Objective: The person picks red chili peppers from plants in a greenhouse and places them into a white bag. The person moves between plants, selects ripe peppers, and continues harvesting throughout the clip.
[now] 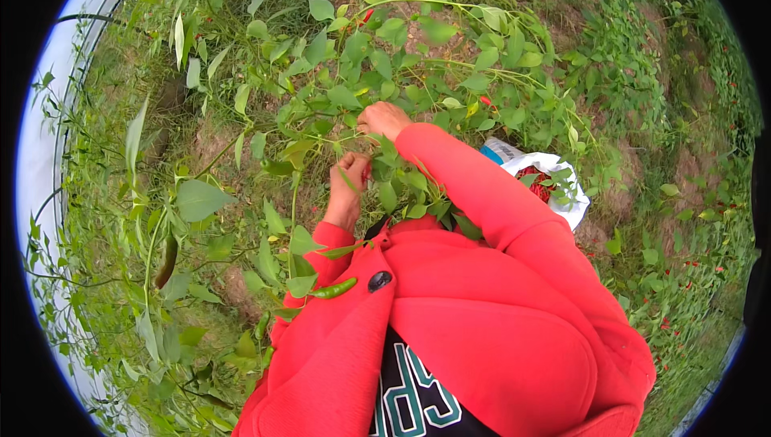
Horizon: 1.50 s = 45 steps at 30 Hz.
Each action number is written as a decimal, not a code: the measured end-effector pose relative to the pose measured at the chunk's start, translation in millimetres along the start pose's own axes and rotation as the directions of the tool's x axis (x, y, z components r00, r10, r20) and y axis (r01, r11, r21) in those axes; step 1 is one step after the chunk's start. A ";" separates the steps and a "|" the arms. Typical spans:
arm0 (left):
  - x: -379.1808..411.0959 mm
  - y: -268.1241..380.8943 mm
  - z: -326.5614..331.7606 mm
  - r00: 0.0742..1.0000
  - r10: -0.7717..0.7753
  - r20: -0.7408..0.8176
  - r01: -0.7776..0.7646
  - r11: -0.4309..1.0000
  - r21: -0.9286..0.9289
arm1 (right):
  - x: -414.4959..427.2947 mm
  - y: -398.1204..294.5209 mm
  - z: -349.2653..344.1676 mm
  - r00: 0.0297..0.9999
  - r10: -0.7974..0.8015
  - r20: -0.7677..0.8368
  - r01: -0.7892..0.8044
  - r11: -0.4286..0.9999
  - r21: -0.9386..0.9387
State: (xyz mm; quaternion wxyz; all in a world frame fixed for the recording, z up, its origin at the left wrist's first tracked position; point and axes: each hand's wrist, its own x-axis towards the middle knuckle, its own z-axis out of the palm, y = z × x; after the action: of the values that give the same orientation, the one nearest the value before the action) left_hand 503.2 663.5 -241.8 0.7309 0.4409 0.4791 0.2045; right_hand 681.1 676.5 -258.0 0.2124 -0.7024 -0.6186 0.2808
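Among the branches of a chili pepper plant [355,96], my left hand [348,187] is curled around a red chili pepper [366,172], only partly visible between the fingers. Just above it and to the right, my right hand [383,119] reaches into the leaves with bent fingers. Foliage hides its fingertips, so whether it grips anything is unclear. A red pepper [486,101] hangs to the right of this hand, and another [367,16] shows higher up. Green peppers hang nearer to me, one [334,289] in front of my red jacket [482,268].
A white sack [578,211] holding many red chilies [533,179] stands on the ground to my right. Dense pepper plants [638,57] line the right side. A dark pepper [167,261] hangs at left, before pale sheeting [45,130] with curved hoops.
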 end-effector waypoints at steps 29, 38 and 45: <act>157.3 -46.1 -25.4 0.995 0.094 -0.018 -0.095 0.988 -0.124 | -81.3 12.8 -15.8 0.968 -0.218 0.127 0.237 0.956 -0.171; 127.7 -7.4 40.1 0.702 0.597 -0.389 -0.385 0.777 0.498 | -76.9 15.4 -11.1 0.963 -0.233 0.135 0.254 0.953 -0.165; 152.6 24.0 9.3 0.846 0.438 -0.304 -0.147 0.741 0.656 | -71.2 11.1 -11.4 0.949 -0.292 0.121 0.306 0.944 -0.123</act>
State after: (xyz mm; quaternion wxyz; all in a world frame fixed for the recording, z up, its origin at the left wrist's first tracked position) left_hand 584.1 782.0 -299.6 0.3787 0.6656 0.5931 0.2485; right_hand 691.4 605.1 -247.2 0.1712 -0.5985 -0.7461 0.2362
